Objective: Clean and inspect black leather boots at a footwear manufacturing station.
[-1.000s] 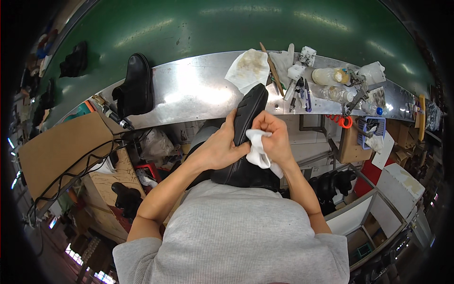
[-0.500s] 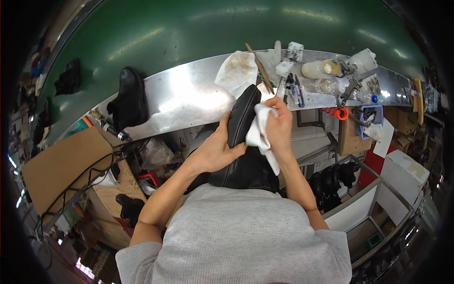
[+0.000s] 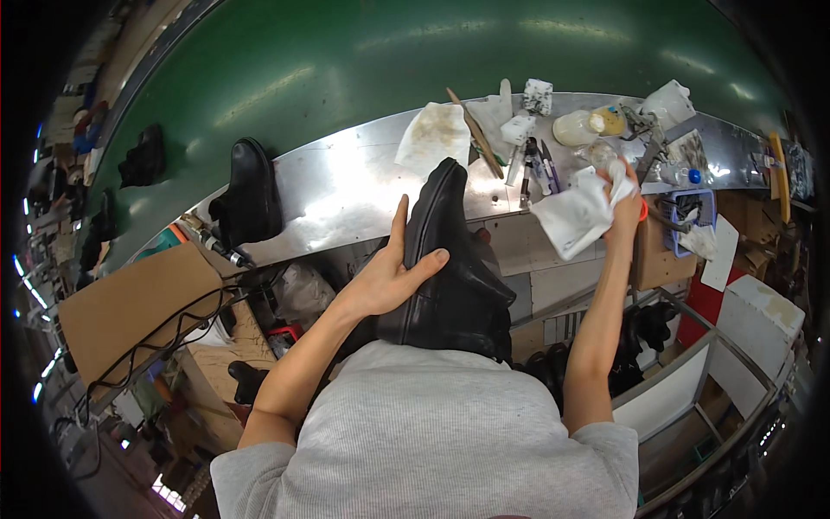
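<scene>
A black boot (image 3: 450,221) rests against me, its toe pointing away toward the bench. My left hand (image 3: 389,275) holds it along the sole side, thumb lying over the boot and index finger stretched beside the edge. Off to the right, my right hand (image 3: 624,208) is closed on a white cloth (image 3: 571,212), which hangs loosely from the fingers. That hand is at the bench's near edge by a clear plastic bottle (image 3: 601,156); whether it touches the bottle I cannot tell.
On the metal bench (image 3: 346,186) lie a stained cloth (image 3: 435,134), a wooden stick (image 3: 477,138), pens (image 3: 545,169) and a milky bottle (image 3: 575,128). Another black boot (image 3: 248,190) stands at left. A blue basket (image 3: 683,221) hangs at right. Behind runs a green surface (image 3: 389,60).
My right hand has moved away from the boot, rightward to the bottles, taking the white cloth along. The boot has turned slightly, and my left hand stays on it.
</scene>
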The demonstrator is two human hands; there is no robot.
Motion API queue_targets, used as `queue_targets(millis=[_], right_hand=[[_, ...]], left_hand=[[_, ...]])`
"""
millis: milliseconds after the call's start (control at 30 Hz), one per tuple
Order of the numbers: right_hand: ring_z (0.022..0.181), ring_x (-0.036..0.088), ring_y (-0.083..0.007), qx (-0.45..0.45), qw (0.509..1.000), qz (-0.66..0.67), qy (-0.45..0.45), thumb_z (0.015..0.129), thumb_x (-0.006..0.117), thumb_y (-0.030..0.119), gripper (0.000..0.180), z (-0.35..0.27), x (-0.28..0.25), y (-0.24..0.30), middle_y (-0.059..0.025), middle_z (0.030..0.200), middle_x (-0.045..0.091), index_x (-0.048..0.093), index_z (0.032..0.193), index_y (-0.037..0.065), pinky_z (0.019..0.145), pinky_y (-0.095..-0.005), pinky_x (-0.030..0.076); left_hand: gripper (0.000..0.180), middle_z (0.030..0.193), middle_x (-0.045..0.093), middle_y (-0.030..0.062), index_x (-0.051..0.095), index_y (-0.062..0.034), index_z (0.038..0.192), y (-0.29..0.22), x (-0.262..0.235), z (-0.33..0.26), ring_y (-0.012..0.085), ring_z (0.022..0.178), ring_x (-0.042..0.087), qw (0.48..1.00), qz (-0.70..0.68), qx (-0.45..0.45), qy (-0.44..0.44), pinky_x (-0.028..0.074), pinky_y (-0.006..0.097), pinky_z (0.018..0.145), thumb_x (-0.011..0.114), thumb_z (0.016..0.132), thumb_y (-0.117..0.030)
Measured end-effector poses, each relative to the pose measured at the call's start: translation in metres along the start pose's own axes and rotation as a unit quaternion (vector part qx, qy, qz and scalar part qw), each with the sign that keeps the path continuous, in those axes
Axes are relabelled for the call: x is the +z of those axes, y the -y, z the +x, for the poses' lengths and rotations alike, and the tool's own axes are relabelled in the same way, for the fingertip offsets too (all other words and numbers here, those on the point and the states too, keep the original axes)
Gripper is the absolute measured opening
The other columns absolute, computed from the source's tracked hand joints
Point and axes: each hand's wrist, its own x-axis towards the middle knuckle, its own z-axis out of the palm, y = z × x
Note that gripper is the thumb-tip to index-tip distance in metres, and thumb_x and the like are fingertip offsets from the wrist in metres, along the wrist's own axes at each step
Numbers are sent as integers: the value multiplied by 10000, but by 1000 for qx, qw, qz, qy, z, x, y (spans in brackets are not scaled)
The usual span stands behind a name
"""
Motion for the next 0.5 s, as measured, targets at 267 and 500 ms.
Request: queue_targets(millis=[267, 500], right_hand=[[791, 591, -157, -315, 892, -325, -20, 850, 413, -14, 387, -65, 8, -32, -129, 1035, 593, 483, 1228, 24, 713, -272, 470], [485, 489, -67, -33, 981, -188, 26, 853, 497, 95, 373, -18, 6, 70, -60, 675, 596, 463, 1221, 50, 404, -219, 364]], left_hand=[[791, 1089, 557, 271, 105, -30, 1407, -4, 2, 3, 280, 886, 602, 999, -20, 39, -3, 446, 305, 806, 565, 850, -354], [786, 1002, 589, 285, 147, -14, 1396, 4, 1, 6, 313, 847, 626, 997, 27, 64, -15, 456, 319, 783, 574, 830, -351]])
